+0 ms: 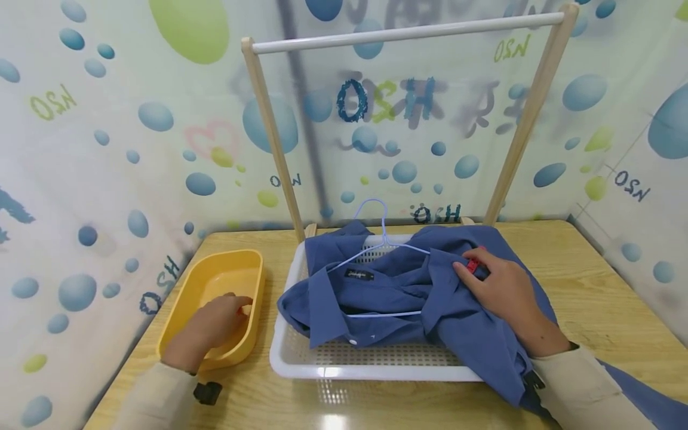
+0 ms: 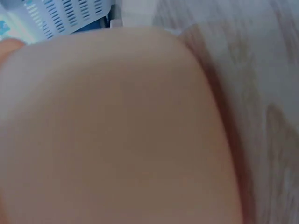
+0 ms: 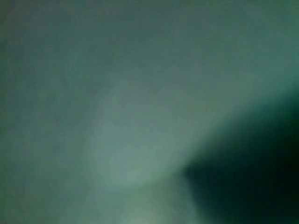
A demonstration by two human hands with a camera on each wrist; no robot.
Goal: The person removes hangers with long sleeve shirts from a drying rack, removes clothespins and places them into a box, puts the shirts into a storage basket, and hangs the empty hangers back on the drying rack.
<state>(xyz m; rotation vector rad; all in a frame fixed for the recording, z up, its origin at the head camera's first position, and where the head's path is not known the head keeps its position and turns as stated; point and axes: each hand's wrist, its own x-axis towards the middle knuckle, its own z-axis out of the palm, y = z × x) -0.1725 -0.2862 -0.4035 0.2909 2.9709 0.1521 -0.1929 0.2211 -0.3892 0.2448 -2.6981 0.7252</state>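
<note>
A dark blue collared shirt [image 1: 387, 334] lies over a white basket [image 1: 301, 371], with a pale blue hanger [image 1: 384, 237] inside its neck. At the shirt's right shoulder, my right hand [image 1: 502, 289] pinches a small red clip [image 1: 473, 265] between thumb and fingers. My left hand [image 1: 215, 325] reaches into a yellow tray [image 1: 257, 298], its fingers bent near the tray's right wall. Whether those fingers hold anything is hidden. The left wrist view is mostly filled by the back of the left hand [image 2: 117, 126]; the right wrist view is dark and blurred.
Behind the basket stands a rack with wooden posts [image 1: 274, 137] and a white rail [image 1: 408, 33]. A patterned curtain [image 1: 333, 173] hangs at the back and sides. Part of the shirt spills past the basket onto the wooden table [image 1: 602, 286] at right.
</note>
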